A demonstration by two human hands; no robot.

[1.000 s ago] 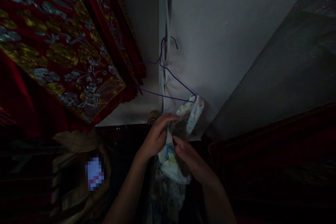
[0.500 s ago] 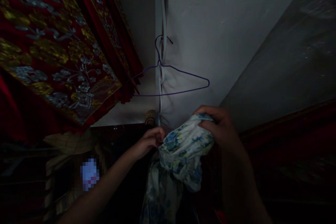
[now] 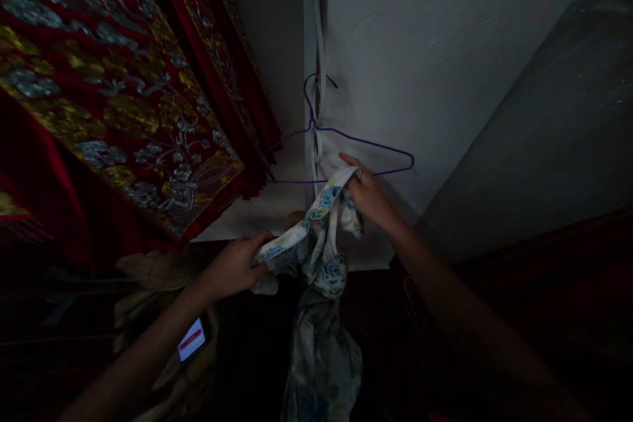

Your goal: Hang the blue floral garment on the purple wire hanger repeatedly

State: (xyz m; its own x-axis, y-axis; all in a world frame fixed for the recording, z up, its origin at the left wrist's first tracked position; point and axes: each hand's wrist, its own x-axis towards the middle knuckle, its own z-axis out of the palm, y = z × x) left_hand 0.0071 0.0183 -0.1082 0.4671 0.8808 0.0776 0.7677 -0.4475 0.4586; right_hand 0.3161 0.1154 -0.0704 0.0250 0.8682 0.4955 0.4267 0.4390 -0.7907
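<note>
A white garment with a blue and yellow flower print (image 3: pixel 321 264) hangs between both of my hands in dim light. My left hand (image 3: pixel 232 268) is closed on its lower left edge. My right hand (image 3: pixel 366 194) is raised and pinches the garment's upper edge just under the bottom wire of a purple wire hanger (image 3: pixel 346 151). The hanger hangs by its hook on the white wall (image 3: pixel 420 46), beside a white cable strip (image 3: pixel 316 46). The rest of the garment trails down in front of me.
Red hangings with gold and silver embroidery (image 3: pixel 123 92) fill the upper left. A lit phone screen (image 3: pixel 192 339) lies low on the left among pale cloth. A grey slanted surface (image 3: pixel 544 132) runs along the right, above dark furniture.
My right hand has risen from below the hanger up to its bottom wire, drawing the garment's edge up. My left hand has moved left, stretching the cloth out between the hands.
</note>
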